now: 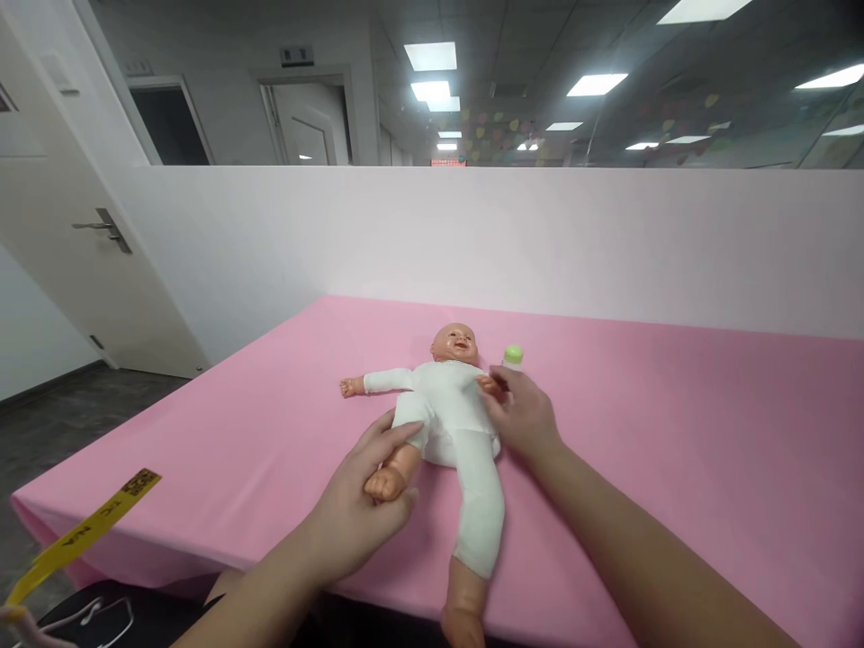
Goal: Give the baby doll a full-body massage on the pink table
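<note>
A baby doll (451, 396) in a white cloth suit lies on its back on the pink cloth, its head toward the far side. My left hand (361, 490) is wrapped around one lower leg of the doll, with the bare foot showing between thumb and fingers. That leg is bent up toward the body, while the other lies stretched toward me. At the doll's other side, my right hand (526, 416) grips its small hand near the chest. Part of that doll arm is hidden. Just behind my right hand stands a small bottle with a green cap (514, 354), its lower part covered.
The pink tablecloth (641, 432) covers a wide table against a white partition (573, 243). A closed door (60, 225) stands at the left. At lower left are a yellow tag (87, 531) and a thin white cord.
</note>
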Demonstrator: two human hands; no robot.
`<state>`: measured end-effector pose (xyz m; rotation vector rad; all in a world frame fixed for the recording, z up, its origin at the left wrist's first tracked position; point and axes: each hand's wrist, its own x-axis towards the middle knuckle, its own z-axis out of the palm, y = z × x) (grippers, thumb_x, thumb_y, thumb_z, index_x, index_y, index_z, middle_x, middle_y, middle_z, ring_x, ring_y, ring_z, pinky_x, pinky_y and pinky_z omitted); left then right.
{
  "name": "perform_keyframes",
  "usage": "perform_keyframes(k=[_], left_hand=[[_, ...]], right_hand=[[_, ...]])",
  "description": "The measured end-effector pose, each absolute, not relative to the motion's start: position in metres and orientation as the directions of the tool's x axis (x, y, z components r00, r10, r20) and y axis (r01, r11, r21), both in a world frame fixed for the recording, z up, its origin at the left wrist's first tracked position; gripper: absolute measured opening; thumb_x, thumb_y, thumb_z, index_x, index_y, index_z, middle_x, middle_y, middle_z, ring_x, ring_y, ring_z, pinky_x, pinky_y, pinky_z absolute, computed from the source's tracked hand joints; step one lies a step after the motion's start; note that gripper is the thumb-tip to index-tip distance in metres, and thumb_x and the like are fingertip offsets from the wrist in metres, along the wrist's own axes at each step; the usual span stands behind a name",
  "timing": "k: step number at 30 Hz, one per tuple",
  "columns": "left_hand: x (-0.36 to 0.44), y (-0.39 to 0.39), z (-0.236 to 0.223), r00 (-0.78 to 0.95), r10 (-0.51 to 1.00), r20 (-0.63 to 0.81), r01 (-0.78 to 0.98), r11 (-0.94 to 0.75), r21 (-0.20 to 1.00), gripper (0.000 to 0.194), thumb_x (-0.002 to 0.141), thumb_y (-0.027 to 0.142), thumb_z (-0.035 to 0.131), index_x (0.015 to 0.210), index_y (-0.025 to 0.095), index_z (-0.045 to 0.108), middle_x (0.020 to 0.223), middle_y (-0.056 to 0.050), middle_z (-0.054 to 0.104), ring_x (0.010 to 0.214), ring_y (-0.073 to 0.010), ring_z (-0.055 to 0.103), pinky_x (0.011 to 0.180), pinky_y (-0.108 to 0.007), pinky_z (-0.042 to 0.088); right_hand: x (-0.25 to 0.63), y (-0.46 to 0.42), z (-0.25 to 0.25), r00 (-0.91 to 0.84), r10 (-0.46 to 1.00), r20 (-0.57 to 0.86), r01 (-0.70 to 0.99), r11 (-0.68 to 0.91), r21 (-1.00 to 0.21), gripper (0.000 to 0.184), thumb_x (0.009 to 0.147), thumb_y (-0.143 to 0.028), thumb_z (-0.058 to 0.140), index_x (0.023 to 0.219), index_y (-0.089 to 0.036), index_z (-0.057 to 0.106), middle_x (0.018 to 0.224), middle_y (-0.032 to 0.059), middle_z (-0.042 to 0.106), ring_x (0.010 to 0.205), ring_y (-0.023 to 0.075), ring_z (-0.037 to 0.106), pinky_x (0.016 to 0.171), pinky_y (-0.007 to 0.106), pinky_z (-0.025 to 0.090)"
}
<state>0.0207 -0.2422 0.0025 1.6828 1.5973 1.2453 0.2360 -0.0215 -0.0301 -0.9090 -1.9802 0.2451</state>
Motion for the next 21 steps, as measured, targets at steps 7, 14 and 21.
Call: perform_keyframes(k=[7,14,21], left_hand=[[0.021,-0.214,0.006,-0.093,0.958,0.272,0.517,-0.187,0.835,0.068,0.082,0.016,0.065,0.148,0.032,0.056,0.165,-0.005,0.035,0.158,-0.0307,0.026,0.13,-0.051,0.026],[0.017,-0.185,0.006,-0.068,0.967,0.245,0.418,-0.196,0.887,0.067,0.081,0.018,0.066,0.146,0.031,0.059,0.155,-0.006,0.047,0.147,-0.0297,0.043,0.124,-0.049,0.037],[0.017,-0.197,0.007,-0.08,0.959,0.271,0.452,-0.207,0.867,0.068,0.081,0.016,0.064,0.148,0.027,0.057,0.16,-0.008,0.042,0.152,-0.0322,0.036,0.126,-0.052,0.033]], right_hand=[[0.221,-0.028,-0.032,-0.581,0.438,0.686,0.359,0.895,-0.266,0.025,0.099,-0.015,0.06,0.114,-0.028,0.076,0.113,0.0002,0.077,0.108,0.0214,0.068,0.103,0.04,0.051],[0.224,-0.026,-0.031,-0.682,0.411,0.605,0.352,0.909,-0.221,0.028,0.095,-0.013,0.066,0.113,-0.03,0.079,0.117,-0.0016,0.078,0.11,0.0231,0.068,0.103,0.042,0.049],[0.23,-0.023,-0.034,-0.608,0.558,0.564,0.445,0.828,-0.341,0.034,0.097,-0.022,0.062,0.129,-0.028,0.07,0.127,0.0032,0.073,0.119,0.0247,0.066,0.103,0.043,0.051]])
